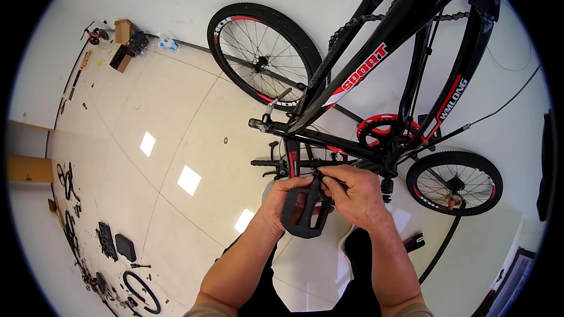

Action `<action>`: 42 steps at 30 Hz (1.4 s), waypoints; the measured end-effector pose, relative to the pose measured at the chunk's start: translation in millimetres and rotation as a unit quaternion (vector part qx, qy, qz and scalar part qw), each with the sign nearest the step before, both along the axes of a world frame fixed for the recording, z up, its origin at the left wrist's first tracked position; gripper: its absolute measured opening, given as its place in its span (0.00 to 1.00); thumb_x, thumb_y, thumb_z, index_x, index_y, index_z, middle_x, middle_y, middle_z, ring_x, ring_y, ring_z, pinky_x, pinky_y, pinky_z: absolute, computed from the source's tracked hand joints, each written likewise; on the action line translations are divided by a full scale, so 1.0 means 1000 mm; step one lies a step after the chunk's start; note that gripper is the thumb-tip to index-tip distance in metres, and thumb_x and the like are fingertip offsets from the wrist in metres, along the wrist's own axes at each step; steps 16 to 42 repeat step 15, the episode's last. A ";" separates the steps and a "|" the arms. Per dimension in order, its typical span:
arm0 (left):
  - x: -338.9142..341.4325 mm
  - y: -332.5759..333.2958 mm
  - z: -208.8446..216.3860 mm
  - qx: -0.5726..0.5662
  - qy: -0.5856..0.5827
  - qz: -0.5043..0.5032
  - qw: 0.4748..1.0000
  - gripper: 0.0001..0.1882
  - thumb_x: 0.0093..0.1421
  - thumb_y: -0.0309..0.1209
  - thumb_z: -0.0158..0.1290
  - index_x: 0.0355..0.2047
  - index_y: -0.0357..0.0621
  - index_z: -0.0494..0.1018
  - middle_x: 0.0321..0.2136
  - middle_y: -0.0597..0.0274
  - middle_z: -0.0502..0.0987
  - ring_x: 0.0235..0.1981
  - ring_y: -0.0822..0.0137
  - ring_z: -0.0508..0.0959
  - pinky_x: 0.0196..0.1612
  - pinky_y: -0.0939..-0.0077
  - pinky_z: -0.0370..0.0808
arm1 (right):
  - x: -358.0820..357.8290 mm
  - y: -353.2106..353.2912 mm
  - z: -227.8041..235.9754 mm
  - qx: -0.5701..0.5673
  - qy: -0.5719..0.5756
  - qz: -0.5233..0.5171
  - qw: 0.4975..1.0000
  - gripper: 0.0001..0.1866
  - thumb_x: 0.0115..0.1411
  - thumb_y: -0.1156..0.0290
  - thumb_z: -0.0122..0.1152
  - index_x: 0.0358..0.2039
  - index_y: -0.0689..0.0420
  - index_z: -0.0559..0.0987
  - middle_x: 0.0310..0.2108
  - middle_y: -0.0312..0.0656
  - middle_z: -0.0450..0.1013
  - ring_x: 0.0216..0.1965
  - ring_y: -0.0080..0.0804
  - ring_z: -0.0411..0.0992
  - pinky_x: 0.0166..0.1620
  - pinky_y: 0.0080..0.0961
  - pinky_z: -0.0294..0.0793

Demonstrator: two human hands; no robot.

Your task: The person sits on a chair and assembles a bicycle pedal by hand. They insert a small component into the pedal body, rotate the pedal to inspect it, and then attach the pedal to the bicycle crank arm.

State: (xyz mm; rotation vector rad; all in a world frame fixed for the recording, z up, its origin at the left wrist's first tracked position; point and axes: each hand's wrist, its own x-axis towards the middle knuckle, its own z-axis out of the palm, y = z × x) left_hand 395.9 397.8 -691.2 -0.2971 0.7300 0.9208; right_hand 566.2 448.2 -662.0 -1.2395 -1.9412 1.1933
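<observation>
A black bicycle pedal (309,206) is held out in front of me, its open cage toward my body. My left hand (276,204) is closed around the pedal's left side. At the spindle end, the fingers of my right hand (357,195) are pinched together; whether a small part sits between them is hidden. Just beyond my hands lies a black bicycle frame (376,58) with red and white markings and a red chainring (365,130). A black bar with red marks (293,155) stands close to the left fingertips.
One loose wheel (258,61) leans against the far wall, another (455,183) is at the right. An opened cardboard box (123,32) sits far left. Tools, a black case (125,247) and a curved black part (141,291) lie on the tiled floor at left. A washer (225,140) lies mid-floor.
</observation>
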 end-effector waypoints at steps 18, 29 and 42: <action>0.003 -0.009 -0.031 0.103 0.111 -0.009 0.988 0.11 0.57 0.35 0.63 0.38 0.47 0.76 0.33 0.64 0.80 0.37 0.64 0.80 0.48 0.60 0.77 | 0.003 0.001 -0.002 0.049 -0.033 0.026 0.998 0.11 0.56 0.77 0.60 0.40 0.57 0.82 0.30 0.44 0.78 0.32 0.42 0.78 0.36 0.33 0.76; 0.003 -0.009 -0.031 0.103 0.111 -0.009 0.988 0.11 0.57 0.35 0.63 0.38 0.47 0.76 0.33 0.64 0.80 0.37 0.64 0.80 0.48 0.60 0.77 | 0.003 0.001 -0.002 0.049 -0.033 0.026 0.998 0.11 0.56 0.77 0.60 0.40 0.57 0.82 0.30 0.44 0.78 0.32 0.42 0.78 0.36 0.33 0.76; 0.003 -0.009 -0.031 0.103 0.111 -0.009 0.988 0.11 0.57 0.35 0.63 0.38 0.47 0.76 0.33 0.64 0.80 0.37 0.64 0.80 0.48 0.60 0.77 | 0.003 0.001 -0.002 0.049 -0.033 0.026 0.998 0.11 0.56 0.77 0.60 0.40 0.57 0.82 0.30 0.44 0.78 0.32 0.42 0.78 0.36 0.33 0.76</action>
